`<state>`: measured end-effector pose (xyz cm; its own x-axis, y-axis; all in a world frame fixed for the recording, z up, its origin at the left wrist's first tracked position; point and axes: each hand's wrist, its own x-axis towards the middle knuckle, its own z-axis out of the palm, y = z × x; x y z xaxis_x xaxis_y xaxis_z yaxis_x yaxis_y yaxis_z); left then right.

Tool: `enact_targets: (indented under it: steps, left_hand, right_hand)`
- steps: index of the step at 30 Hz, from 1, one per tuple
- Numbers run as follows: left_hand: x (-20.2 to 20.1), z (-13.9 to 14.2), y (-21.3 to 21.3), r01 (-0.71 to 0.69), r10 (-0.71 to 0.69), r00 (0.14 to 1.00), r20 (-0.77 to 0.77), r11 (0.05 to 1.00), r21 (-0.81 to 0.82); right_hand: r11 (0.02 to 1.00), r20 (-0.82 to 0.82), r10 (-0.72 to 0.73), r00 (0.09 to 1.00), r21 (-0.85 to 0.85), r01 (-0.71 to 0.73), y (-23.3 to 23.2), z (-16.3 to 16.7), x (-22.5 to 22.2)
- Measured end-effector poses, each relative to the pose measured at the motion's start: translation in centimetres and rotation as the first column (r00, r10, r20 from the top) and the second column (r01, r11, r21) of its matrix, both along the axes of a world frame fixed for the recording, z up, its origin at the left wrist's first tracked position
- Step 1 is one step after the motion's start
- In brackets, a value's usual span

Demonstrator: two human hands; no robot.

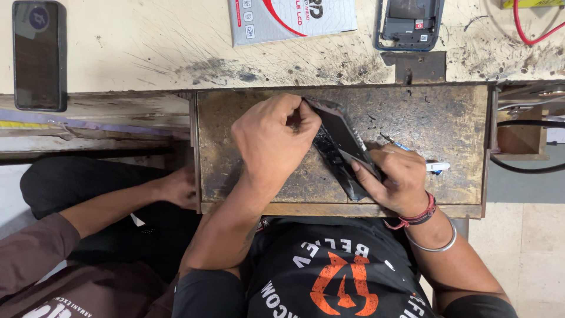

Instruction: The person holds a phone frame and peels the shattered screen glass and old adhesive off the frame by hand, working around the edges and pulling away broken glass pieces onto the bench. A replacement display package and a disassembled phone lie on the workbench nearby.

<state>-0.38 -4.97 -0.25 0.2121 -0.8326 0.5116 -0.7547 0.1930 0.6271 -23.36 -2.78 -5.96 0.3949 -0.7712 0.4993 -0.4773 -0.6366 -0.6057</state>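
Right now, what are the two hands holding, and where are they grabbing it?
Both hold a dark phone panel tilted over the worn metal plate. The left hand pinches its top end; the right hand grips its lower end, with a thin tool too.

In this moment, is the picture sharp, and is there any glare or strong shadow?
Head view: even, soft light, no strong shadows; both hands, left hand and right hand, look sharp; a faint sheen shows on the dark phone at upper left; edges bend slightly.
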Motion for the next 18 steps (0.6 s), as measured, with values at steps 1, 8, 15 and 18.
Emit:
enact_targets:
  steps: [1, 8, 15, 18]
  left_hand:
    - [0.0, 0.0, 0.0, 0.003, -0.003, 1.000, 0.000, 1.000, 0.012]
    - [0.1, 0.4, -0.3, 0.003, -0.004, 1.000, 0.017, 1.000, 0.019]
    - [1.5, -0.3, 0.6, 0.182, -0.119, 0.929, -0.350, 0.971, 0.152]
    - [1.8, -1.7, 0.6, 0.276, -0.135, 0.815, -0.564, 0.946, 0.172]
  right_hand:
    - [1.000, -0.009, 0.008, 1.000, -0.026, -0.008, 0.0, 0.2, 0.1]
    - [0.999, -0.008, 0.024, 1.000, -0.024, -0.024, 0.0, 0.6, 0.1]
    - [0.841, 0.257, -0.102, 0.961, 0.538, -0.054, 0.7, -1.2, -1.9]
    - [0.728, 0.450, -0.130, 0.884, 0.648, -0.223, 1.2, -2.0, -2.8]
